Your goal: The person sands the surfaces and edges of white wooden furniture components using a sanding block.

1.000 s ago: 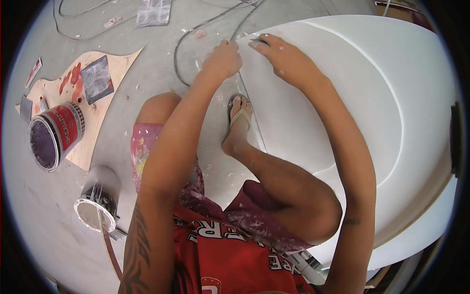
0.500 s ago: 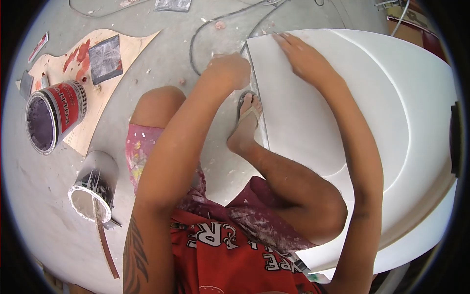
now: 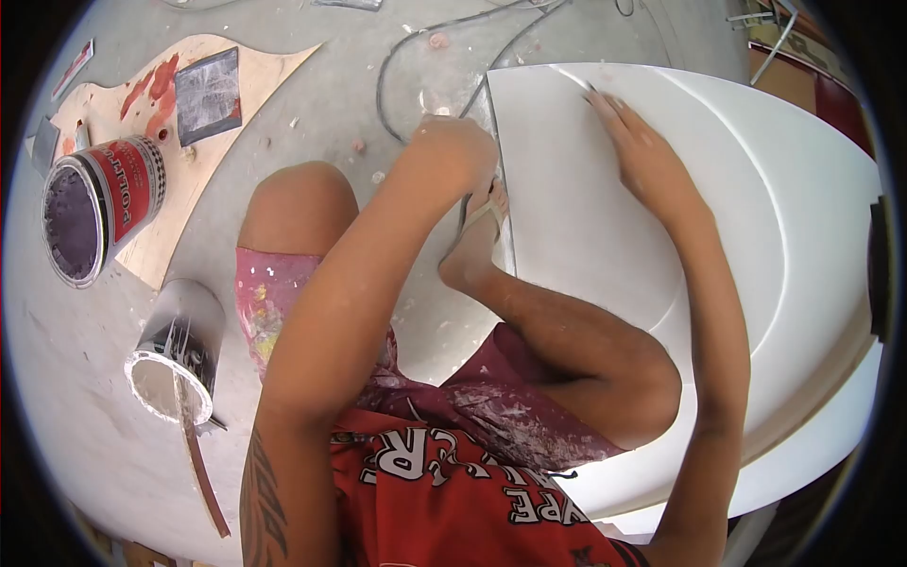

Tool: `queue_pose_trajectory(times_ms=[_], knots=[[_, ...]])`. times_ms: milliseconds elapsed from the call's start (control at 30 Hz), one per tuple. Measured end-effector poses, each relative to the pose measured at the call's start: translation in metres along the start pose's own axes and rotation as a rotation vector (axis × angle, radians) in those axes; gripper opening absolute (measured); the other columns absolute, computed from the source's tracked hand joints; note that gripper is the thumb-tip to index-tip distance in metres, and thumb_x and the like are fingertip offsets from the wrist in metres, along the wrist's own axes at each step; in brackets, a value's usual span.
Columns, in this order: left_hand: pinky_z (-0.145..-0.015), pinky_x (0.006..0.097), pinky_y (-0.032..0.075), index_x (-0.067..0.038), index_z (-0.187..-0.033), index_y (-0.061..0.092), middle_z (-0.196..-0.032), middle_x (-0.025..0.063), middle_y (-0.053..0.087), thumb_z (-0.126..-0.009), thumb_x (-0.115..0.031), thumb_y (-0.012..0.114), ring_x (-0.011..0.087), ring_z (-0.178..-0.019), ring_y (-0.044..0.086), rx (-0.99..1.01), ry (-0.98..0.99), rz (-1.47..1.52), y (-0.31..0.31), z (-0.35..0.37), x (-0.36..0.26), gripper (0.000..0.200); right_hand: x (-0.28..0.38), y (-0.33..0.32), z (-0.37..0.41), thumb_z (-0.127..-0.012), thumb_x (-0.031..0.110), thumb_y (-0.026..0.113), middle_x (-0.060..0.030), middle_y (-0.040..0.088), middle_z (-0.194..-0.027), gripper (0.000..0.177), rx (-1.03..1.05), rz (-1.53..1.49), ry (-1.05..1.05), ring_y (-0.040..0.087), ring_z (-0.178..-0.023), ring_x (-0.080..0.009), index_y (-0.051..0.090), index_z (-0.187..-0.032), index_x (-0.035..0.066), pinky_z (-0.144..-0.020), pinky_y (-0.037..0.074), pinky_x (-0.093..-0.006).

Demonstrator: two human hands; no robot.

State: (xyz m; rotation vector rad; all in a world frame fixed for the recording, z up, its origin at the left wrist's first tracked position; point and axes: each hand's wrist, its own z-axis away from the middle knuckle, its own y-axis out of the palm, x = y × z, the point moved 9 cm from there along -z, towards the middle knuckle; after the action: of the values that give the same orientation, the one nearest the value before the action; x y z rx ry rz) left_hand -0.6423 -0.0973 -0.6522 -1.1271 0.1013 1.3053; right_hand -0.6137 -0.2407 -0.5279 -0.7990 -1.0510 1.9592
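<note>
A large smooth white panel [image 3: 586,217] with a curved raised ridge fills the right side. My right hand [image 3: 647,156] lies flat on its upper part, fingers stretched forward and close together. A thin dark sliver shows at those fingertips; what it is I cannot make out. At the panel's straight left edge is my left hand [image 3: 453,151], curled closed with its back towards me. Its fingers are hidden, so anything in them cannot be seen. My sandalled foot [image 3: 482,217] rests beside the same edge, just below that hand.
An open red can [image 3: 132,189] of purplish-grey paste lies tilted on a wooden board [image 3: 203,57]. A dark abrasive sheet [image 3: 208,94] is on the board. Nearer stands a smeared tin [image 3: 179,331] with a stick [image 3: 198,463]. A dark cable [image 3: 383,80] loops over the floor.
My right hand has slid right and slightly down across the panel, towards the ridge. My left hand stays closed by the panel's edge. The whole view has shifted a little.
</note>
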Motion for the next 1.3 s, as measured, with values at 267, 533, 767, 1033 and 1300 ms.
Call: queue_pose_trajectory(times_ms=[267,533,767,1033,1300], knots=[[-0.091,0.0466,0.056,0.002,-0.110,0.075,-0.127,0.0211,0.068,-0.093,-0.011,0.055,0.0375,-0.110,0.070,0.123,0.031,0.021,0.021,-0.010,-0.002,0.029,-0.002,0.049,-0.088,-0.080,-0.019,0.043,-0.0255,0.054,-0.146,0.072,-0.088,-0.103,-0.256,0.052,-0.135,-0.0403,0.048,-0.148,0.003,-0.114,0.044,-0.0446],[-0.099,0.0463,0.053,-0.001,-0.118,0.070,-0.127,0.0192,0.067,-0.098,-0.014,0.049,0.0370,-0.116,0.066,-0.027,0.018,0.073,-0.001,0.031,0.002,0.032,-0.003,0.000,-0.005,-0.084,-0.015,0.050,-0.0222,0.057,-0.143,0.071,-0.052,-0.021,0.016,0.054,-0.133,-0.0388,0.045,-0.151,0.008,-0.112,0.046,-0.0431],[-0.102,0.0474,0.050,-0.002,-0.115,0.074,-0.124,0.0202,0.067,-0.107,-0.036,0.045,0.0378,-0.115,0.066,-0.091,0.136,0.008,0.049,-0.002,-0.012,0.045,-0.003,0.081,-0.136,-0.082,-0.016,0.050,-0.0231,0.058,-0.143,0.068,0.105,0.110,-0.126,0.055,-0.133,-0.0379,0.049,-0.147,0.005,-0.111,0.047,-0.0430],[-0.100,0.0483,0.051,-0.002,-0.115,0.073,-0.121,0.0192,0.069,-0.105,-0.031,0.049,0.0347,-0.109,0.068,-0.127,0.046,0.027,0.010,0.022,-0.006,0.039,-0.008,-0.008,0.002,-0.084,-0.016,0.051,-0.0180,0.058,-0.145,0.074,0.097,0.058,0.055,0.058,-0.131,-0.0359,0.045,-0.153,0.010,-0.110,0.049,-0.0429],[-0.101,0.0409,0.045,-0.006,-0.109,0.078,-0.117,0.0145,0.070,-0.085,-0.015,0.074,0.0302,-0.115,0.065,-0.058,0.027,0.132,0.019,0.014,-0.029,0.026,-0.008,0.091,-0.136,-0.076,-0.022,0.050,-0.0211,0.055,-0.147,0.077,-0.023,0.003,-0.190,0.054,-0.134,-0.0377,0.050,-0.148,0.007,-0.113,0.045,-0.0428]])
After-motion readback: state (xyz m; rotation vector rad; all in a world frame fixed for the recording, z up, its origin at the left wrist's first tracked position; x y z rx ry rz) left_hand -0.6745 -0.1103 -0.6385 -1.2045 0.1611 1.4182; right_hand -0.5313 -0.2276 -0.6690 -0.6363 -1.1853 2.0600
